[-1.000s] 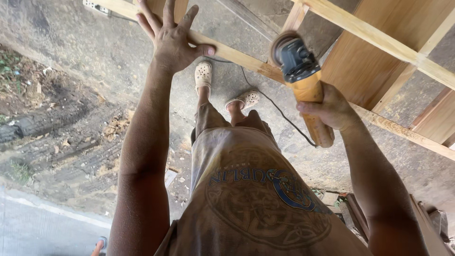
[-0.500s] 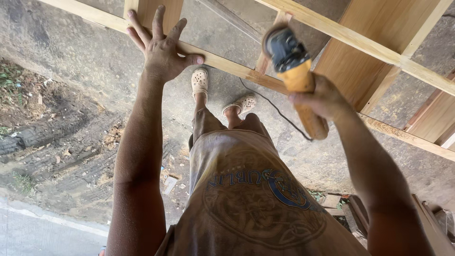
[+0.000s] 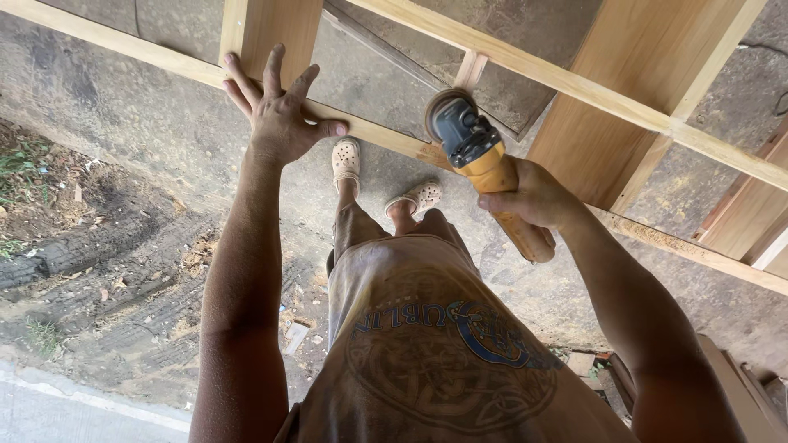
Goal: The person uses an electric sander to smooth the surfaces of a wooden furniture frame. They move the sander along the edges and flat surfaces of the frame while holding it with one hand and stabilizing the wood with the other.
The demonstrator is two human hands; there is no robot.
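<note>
Head view: my right hand (image 3: 533, 197) grips the grinder (image 3: 476, 156) mid-frame; left hand (image 3: 279, 119), fingers splayed, braces the frame (image 3: 386, 139). Risk: the disc could kick toward it.

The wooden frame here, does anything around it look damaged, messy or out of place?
The wooden frame looks intact. Wood scraps and debris litter the dirt ground. The right hand holds a yellow grinder against a rail, the left hand braces it, and the feet wear open clogs.
</note>
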